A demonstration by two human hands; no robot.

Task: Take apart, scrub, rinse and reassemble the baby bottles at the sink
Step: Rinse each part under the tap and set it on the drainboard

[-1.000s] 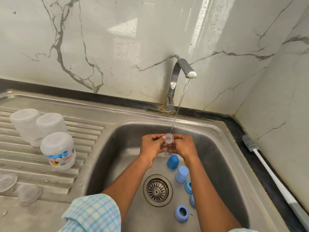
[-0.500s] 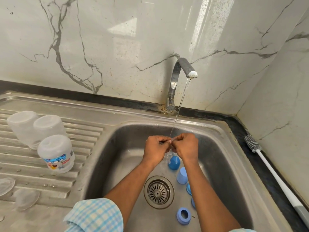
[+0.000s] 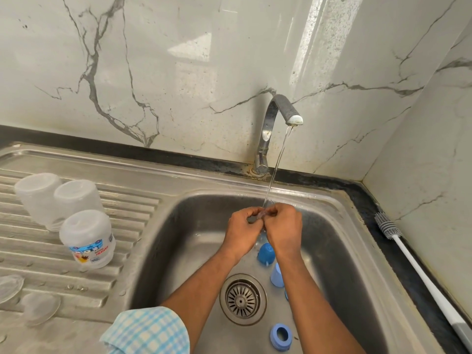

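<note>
Three clear bottle bodies (image 3: 88, 238) inverted on the drainboard (image 3: 143, 200), small clear part (image 3: 263, 214), probably a teat, held under the stream (image 3: 278, 162), blue caps (image 3: 266, 252) and collar ring (image 3: 281, 337) in the basin (image 3: 194, 226)

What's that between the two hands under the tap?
A small clear bottle part, pinched by left hand and right hand under the water stream; head view.

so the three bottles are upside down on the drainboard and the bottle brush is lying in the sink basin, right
Not quite. The head view shows the bottle brush lying on the dark counter to the right of the sink basin, not in it. The three bottles do stand upside down on the drainboard.
</note>
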